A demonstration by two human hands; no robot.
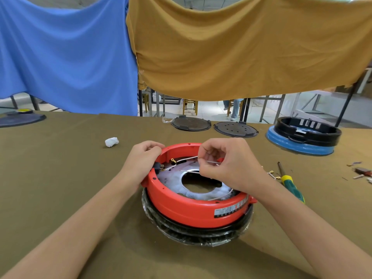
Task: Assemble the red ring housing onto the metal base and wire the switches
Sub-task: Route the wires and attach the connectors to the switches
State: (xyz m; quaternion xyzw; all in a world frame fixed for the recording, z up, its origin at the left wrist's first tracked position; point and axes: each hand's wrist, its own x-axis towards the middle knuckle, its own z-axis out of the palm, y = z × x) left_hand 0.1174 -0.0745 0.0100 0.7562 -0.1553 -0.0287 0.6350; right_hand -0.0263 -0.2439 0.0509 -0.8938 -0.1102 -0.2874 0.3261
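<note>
The red ring housing [193, 206] sits on the metal base [175, 176] at table [60, 178] centre (a black, film-wrapped ring lies beneath). The left hand [144, 158] grips the housing's left rim beside the black switch [157, 167]. The right hand [227, 164] pinches a white wire [186, 159] above the base.

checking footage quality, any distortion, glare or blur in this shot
Head view: wide-angle bowing curves the table edge; soft even light, faint shadows; slight glare on the plastic wrap under the red ring housing; both hands sharp, the label too small to read.
</note>
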